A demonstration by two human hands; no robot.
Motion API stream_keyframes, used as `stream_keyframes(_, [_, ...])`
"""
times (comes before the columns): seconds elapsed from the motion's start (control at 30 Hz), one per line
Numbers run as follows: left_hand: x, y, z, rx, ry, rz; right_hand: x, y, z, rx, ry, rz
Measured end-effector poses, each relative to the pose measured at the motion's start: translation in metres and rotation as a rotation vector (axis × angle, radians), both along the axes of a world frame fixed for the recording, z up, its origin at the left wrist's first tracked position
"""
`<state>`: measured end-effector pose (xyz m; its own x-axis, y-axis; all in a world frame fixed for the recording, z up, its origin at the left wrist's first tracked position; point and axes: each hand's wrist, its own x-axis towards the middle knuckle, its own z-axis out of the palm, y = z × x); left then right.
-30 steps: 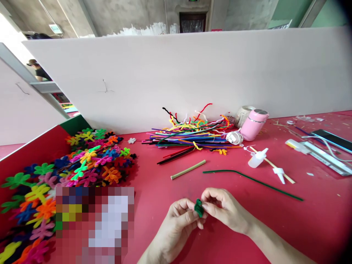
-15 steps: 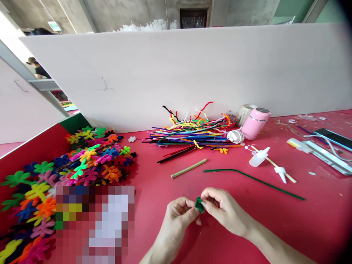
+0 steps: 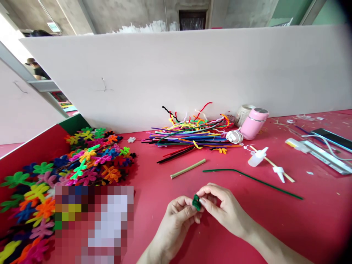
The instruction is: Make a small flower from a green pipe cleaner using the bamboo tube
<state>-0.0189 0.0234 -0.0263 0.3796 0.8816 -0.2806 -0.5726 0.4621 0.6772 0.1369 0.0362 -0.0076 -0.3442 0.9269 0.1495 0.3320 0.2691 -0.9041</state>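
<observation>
A small dark green bundle of bent pipe cleaner (image 3: 196, 202) is pinched between my two hands, above the red table. My left hand (image 3: 178, 216) grips it from the left with thumb and fingers closed. From the right, the thumb and forefinger of my right hand (image 3: 221, 203) press on its other side. Beyond the hands lies a long green pipe cleaner (image 3: 253, 183), bent near its left end. A short pale green stick (image 3: 188, 169) rests to the left of it.
Finished pipe-cleaner flowers (image 3: 88, 157) heap up at the left beside a red box wall (image 3: 33, 154). Many loose pipe cleaners (image 3: 189, 134) lie by the white partition (image 3: 176, 73). A pink bottle (image 3: 254, 123), glue bottle (image 3: 257, 157) and phone (image 3: 334, 138) stand or lie rightward.
Both hands and the green bundle have shifted slightly left and up. My right fingers have moved a little over the bundle's top. The table things stay put.
</observation>
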Motion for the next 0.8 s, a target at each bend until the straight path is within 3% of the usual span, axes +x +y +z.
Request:
stream_keyframes(0.2, [0.001,-0.002,-0.001,0.077,0.162,0.022,0.003,0.002,0.000,0.071,-0.150,-0.021])
stream_keyframes(0.53, [0.000,0.000,-0.003,0.095,0.234,0.103,0.004,0.003,0.001,-0.008,-0.153,0.041])
stream_keyframes(0.8, [-0.001,-0.003,-0.006,0.163,0.277,0.118,0.004,0.001,0.016,-0.104,-0.119,0.113])
